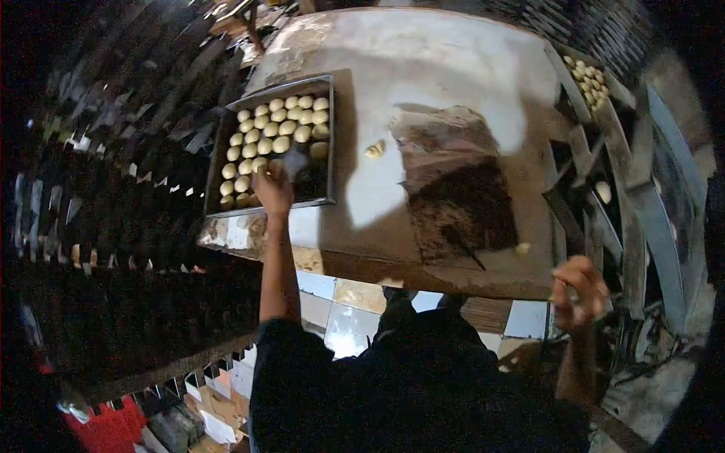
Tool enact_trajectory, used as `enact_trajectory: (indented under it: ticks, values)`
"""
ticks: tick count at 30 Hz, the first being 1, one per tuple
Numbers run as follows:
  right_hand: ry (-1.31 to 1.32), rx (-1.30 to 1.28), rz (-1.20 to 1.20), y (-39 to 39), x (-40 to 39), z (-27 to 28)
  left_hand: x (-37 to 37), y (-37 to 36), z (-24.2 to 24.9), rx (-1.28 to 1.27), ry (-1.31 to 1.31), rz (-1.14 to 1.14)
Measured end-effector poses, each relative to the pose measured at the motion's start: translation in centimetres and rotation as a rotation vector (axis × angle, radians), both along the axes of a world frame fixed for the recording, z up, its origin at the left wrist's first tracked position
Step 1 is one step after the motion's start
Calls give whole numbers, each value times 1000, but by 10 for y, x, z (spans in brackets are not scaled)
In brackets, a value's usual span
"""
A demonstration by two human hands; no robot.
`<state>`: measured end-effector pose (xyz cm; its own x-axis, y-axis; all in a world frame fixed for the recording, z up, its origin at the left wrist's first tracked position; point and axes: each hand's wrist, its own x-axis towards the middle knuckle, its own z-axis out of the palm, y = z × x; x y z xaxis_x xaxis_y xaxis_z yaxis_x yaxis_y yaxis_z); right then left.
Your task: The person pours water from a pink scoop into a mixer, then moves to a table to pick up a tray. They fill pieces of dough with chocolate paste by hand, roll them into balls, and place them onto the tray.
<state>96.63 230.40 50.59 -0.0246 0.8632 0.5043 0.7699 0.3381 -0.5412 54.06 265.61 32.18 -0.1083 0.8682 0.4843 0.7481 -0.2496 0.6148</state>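
My left hand point(273, 187) is over the near side of a metal tray point(332, 143), its fingers closed at a pale dough ball point(260, 164). Rows of similar round dough balls point(281, 144) fill much of this tray; the hand hides part of the near rows. Beyond the table's near right corner, my right hand point(580, 293) is raised with curled fingers. Blur hides whether anything small is between them. A brown, dark-stained rectangular sheet point(461, 181) lies on the table between the hands, with a thin dark tool point(462, 246) on its near part.
Small pale dough pieces lie on the tabletop point(374, 149) and near its right edge point(522, 248). At the right stand stacked metal trays point(630, 196), one with more dough balls point(587, 81). Dark slatted racks fill the left side. A red cloth-like thing point(113, 426) is at lower left.
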Motion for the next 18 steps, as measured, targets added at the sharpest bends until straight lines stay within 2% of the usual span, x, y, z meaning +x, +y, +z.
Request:
enact_trajectory:
  ticks: [1, 2, 3, 4, 5, 6, 8, 9, 10, 11, 12, 13, 14, 15, 16, 18]
  values:
    - [-19, 14, -39, 0, 1, -22, 16, -11, -26, 111, -289, -184]
    - [41, -38, -56, 3, -2, -39, 54, -65, 17, -64, -259, -298]
    - [101, -87, -75, 5, -5, -56, 92, -96, 19, 40, -368, -441]
    - [236, -206, -76, 6, -10, -68, 135, -139, 39, -6, -387, -499]
    - [266, -238, -40, 8, -10, -82, 172, -184, 72, 46, -271, -615]
    - [296, -268, -7, 7, -8, -92, 198, -212, 63, -120, -341, -750]
    - [434, -512, -7, -3, 0, -78, 240, -266, 78, -398, -184, -971]
    - [501, -627, -7, -8, 6, -72, 254, -282, 90, -330, -105, -1007]
    - [649, -519, 16, -12, 13, -78, 265, -294, 97, -260, -27, -1042]
    - [795, -410, 37, -18, 17, -89, 269, -306, 93, -413, -309, -971]
    - [937, -300, 55, -25, 19, -95, 276, -315, 104, -275, -461, -926]
    - [951, -102, 112, -27, 14, -94, 274, -319, 103, -373, -522, -956]
    - [621, 109, 220, -29, 21, -97, 272, -323, 102, -409, -578, -1011]
    - [463, 136, 279, -31, 24, -91, 269, -326, 101, -448, -634, -1063]
    - [475, 137, 258, -40, 11, -80, 271, -339, 115, -590, -789, -950]
    - [523, 137, 164, -54, -6, -63, 273, -355, 129, -445, -787, -748]
